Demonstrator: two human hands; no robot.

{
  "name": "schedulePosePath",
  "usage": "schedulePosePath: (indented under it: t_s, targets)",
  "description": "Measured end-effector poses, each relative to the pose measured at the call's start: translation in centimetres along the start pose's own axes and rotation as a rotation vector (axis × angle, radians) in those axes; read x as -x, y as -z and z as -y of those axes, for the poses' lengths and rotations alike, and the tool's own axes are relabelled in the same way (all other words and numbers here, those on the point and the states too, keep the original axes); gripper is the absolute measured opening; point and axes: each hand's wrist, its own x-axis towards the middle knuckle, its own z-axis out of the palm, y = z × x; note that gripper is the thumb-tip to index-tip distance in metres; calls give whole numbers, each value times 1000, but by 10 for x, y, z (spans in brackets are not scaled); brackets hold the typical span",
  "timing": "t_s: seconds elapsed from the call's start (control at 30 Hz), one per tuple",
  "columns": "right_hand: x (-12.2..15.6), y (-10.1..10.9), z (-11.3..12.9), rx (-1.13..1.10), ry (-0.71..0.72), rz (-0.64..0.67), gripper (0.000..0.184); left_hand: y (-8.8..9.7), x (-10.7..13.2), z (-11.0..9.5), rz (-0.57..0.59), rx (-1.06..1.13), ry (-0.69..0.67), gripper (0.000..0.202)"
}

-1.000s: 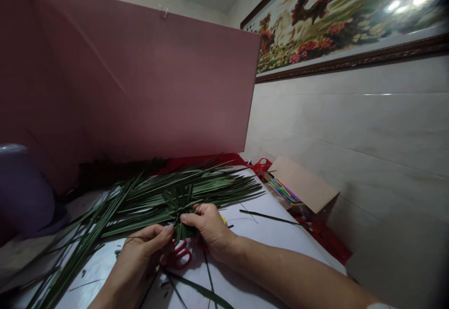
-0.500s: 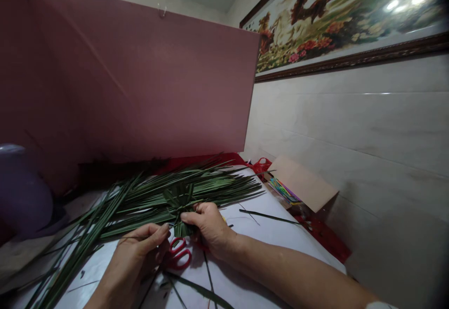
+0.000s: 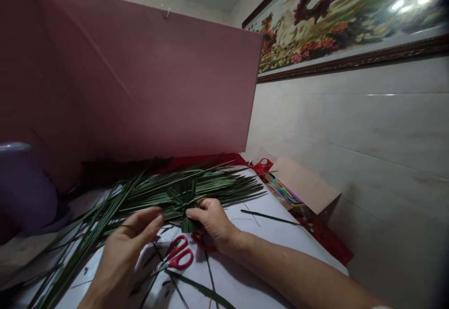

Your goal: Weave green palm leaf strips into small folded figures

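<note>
My right hand (image 3: 213,222) pinches a folded green leaf piece (image 3: 183,197) between thumb and fingers. Its leaf loops fan out from the centre, and it hangs over the pile of long leaves. To the left, my left hand (image 3: 128,243) is apart from that piece, thumb and fingers spread with a gap between them. I see nothing clearly held there. Red-handled scissors (image 3: 180,258) lie on the white table cover (image 3: 252,257), between and below the hands. A second red loop (image 3: 203,243) shows partly under my right hand.
Long green leaves (image 3: 224,189) cover the table's far side, with a bundle (image 3: 84,248) slanting down the left. Loose strips (image 3: 270,216) lie about. A purple container (image 3: 26,192) stands left, a cardboard flap (image 3: 305,182) right. A pink panel (image 3: 150,84) rises behind.
My left hand has drawn back left from the leaf piece, and its fingers have opened. More of the scissors shows now. My right hand keeps its hold on the piece.
</note>
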Motion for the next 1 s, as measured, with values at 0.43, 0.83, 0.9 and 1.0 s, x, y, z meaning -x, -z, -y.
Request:
schedulePosePath:
  t_s: [0.43, 0.83, 0.9, 1.0]
  targets:
    - [13, 10, 29, 593, -18, 419, 9, 11, 1, -26, 254, 2, 46, 30]
    - [8, 12, 40, 237, 40, 466, 37, 8, 4, -24, 450, 120, 170, 13]
    - [8, 11, 39, 173, 51, 454, 35, 8, 4, -23, 450, 112, 159, 11]
    - [9, 10, 36, 132, 66, 476, 28, 7, 7, -24, 435, 89, 201, 17]
